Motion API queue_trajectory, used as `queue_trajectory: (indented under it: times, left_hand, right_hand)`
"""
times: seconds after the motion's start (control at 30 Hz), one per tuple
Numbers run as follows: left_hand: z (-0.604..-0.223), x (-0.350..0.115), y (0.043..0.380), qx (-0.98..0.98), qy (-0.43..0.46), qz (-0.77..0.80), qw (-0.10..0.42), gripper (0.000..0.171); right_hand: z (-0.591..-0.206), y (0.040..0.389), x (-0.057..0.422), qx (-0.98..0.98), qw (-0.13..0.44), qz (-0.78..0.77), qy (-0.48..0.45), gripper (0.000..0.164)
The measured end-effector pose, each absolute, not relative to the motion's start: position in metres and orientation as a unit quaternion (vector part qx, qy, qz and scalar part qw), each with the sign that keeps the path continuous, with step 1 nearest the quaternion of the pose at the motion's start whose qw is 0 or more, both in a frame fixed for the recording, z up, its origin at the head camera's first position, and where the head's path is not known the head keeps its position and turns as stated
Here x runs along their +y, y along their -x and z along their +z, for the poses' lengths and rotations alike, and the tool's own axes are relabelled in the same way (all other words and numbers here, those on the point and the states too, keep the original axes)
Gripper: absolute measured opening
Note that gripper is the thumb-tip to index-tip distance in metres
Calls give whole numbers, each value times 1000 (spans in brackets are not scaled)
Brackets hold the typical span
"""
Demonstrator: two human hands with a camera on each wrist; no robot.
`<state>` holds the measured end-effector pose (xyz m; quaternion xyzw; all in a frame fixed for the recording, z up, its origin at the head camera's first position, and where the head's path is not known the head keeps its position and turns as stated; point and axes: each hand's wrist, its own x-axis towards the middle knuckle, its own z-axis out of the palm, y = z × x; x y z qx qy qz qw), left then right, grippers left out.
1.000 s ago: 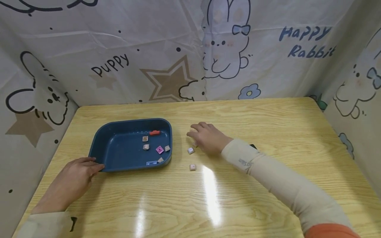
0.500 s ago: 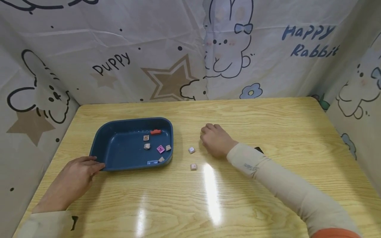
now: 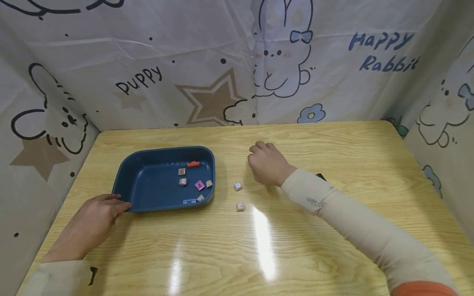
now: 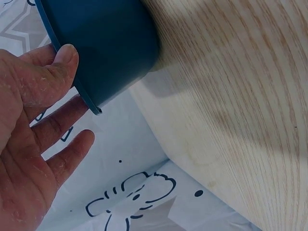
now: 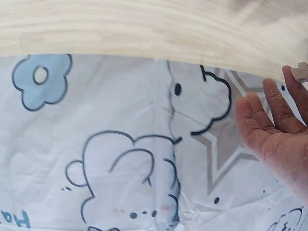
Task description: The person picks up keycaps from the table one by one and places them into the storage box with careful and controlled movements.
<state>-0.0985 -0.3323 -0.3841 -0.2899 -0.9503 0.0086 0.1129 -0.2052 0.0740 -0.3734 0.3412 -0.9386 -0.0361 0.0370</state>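
Note:
My left hand (image 3: 98,220) pinches the near left corner of the dark blue basin (image 3: 138,154). In the left wrist view the thumb lies over the basin's rim (image 4: 72,79), fingers beneath. My right hand (image 3: 270,164) hovers right of the basin, holding a small beige keycap (image 5: 301,73) at its fingertips. That keycap is hidden in the head view and cut off by the edge of the right wrist view. Two pale keycaps lie on the table between basin and hand: one farther keycap (image 3: 238,186) and one nearer keycap (image 3: 240,207).
Inside the basin lie a red piece (image 3: 193,164), a magenta keycap (image 3: 199,185), a blue wide piece (image 3: 189,202) and several pale keycaps. A black object (image 3: 320,177) shows partly behind the right sleeve. Printed cloth (image 3: 185,49) walls off the table's back and sides.
My right hand has moved right and then slightly away, its fingers drawing in from a spread pose. A yellowish bit visible under it earlier is no longer seen. The left hand stays on the basin.

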Motion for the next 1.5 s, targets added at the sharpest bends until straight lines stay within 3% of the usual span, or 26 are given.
queue_trajectory:
  times: [0.23, 0.57, 0.7, 1.03, 1.37, 1.5]
  left_hand:
    - [-384, -333, 99, -951, 289, 7, 112, 27]
    - [-386, -332, 102, -950, 293, 10, 106, 27]
    - [-388, -331, 102, -948, 297, 6, 113, 28]
    - [-386, -330, 100, -948, 298, 3, 116, 29]
    - [-386, -334, 100, -945, 302, 2, 129, 30]
    - [-386, -335, 98, -944, 303, 2, 128, 30]
  right_hand:
    - [-349, 200, 41, -918, 61, -18, -391, 21]
    - [-341, 194, -22, -911, 2, -73, -406, 34]
    - [-346, 194, -36, -907, 5, -82, -414, 32]
    - [-353, 196, -50, -901, 14, -73, -428, 26]
    - [-357, 195, -45, -909, 12, -80, -409, 41]
    - [-355, 197, -39, -918, 7, -63, -391, 39]
